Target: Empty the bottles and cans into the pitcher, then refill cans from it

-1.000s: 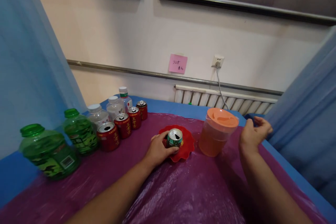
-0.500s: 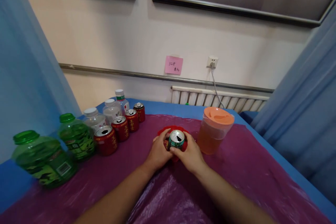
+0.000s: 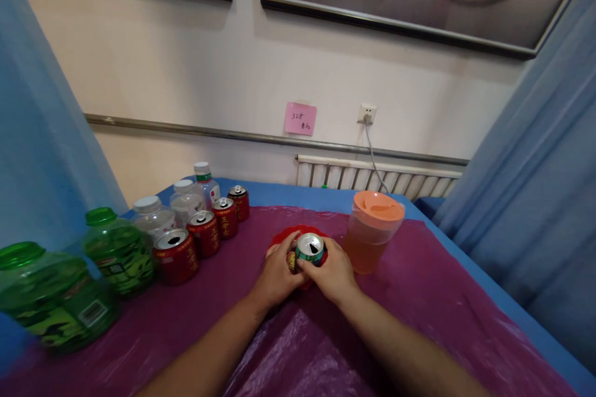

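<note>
A green drink can [image 3: 309,249] with a silver top and an opened mouth stands upright between my two hands. My left hand [image 3: 276,276] curves round its left side, fingers bent. From the right, my right hand [image 3: 336,271] grips it, with the thumb across the front. Beneath and behind them lies a red scalloped plate [image 3: 285,234], mostly covered by the hands. Something yellow and dark shows at the can's left, by the left fingers; I cannot make out what it is. The can's lower part is hidden.
A pitcher [image 3: 370,245] of amber liquid with an orange lid stands close to my right hand. To the left are several red cans [image 3: 176,260], clear bottles [image 3: 156,220] and green bottles [image 3: 118,254]. Purple plastic sheeting [image 3: 209,316] covers the blue table.
The view has shifted slightly, so most things sit further left. Both hands stay around the green can, which shows a little more of its side.
</note>
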Tool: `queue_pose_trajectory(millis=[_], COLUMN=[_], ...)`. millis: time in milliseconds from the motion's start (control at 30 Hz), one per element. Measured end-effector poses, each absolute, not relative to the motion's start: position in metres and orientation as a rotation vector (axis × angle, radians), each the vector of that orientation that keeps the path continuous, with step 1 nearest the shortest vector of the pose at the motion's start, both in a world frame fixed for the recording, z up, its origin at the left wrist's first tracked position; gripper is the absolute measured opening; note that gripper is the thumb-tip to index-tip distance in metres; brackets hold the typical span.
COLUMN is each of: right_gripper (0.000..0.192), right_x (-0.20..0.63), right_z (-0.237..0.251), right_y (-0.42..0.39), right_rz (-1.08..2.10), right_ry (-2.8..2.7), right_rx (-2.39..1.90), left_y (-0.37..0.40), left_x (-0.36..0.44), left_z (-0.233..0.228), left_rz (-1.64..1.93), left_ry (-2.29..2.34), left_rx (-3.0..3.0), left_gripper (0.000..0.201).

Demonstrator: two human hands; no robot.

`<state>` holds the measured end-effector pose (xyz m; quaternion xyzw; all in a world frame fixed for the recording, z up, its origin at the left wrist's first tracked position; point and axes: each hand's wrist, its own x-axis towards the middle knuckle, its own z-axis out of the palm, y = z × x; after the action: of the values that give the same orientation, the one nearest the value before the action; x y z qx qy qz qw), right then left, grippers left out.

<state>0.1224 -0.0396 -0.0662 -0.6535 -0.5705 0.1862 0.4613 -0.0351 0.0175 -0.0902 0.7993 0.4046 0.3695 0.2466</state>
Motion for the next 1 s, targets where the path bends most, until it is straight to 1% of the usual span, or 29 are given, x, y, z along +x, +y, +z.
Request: queue_pose_trajectory(millis=[100, 167, 333, 433, 667, 833, 1000], right_gripper=[0.047, 0.045, 0.045, 0.046, 0.052, 0.057, 0.056], right_x=[0.127, 0.132, 0.158, 0.183, 0.266, 0.341, 0.409], right_z=[-0.056, -0.05, -0.044, -0.046, -0.062, -0.082, -0.095], right_y=[-0.044, -0.049, -0.077, -0.102, -0.137, -0.116, -0.071], right_rz=[0.399, 0.357, 0.348, 0.354, 0.261, 0.15, 0.067], right_ry=[-1.397, -1.389, -1.36, -1.339, -1.194, -1.022, -0.915], right_rx=[-1.615, -1.607, -1.557, -1.572, -1.742, -1.899, -1.995], left_y=[0.021, 0.026, 0.034, 0.035, 0.038, 0.044, 0.047], left_x=[-0.04, -0.044, -0.049, -0.048, -0.046, -0.049, -0.052], left_z=[-0.089, -0.091, -0.094, -0.092, -0.081, -0.085, -0.088], left_rz=[0.934, 0.904, 0.839, 0.824, 0.915, 0.98, 1.012], left_ry=[1.044, 0.999, 0.996, 1.016, 1.139, 1.192, 1.23], left_rx=[2.275, 2.315, 2.351, 2.364, 2.362, 2.324, 2.339], left_gripper=[0.1, 0.106, 0.109, 0.102, 0.076, 0.07, 0.066])
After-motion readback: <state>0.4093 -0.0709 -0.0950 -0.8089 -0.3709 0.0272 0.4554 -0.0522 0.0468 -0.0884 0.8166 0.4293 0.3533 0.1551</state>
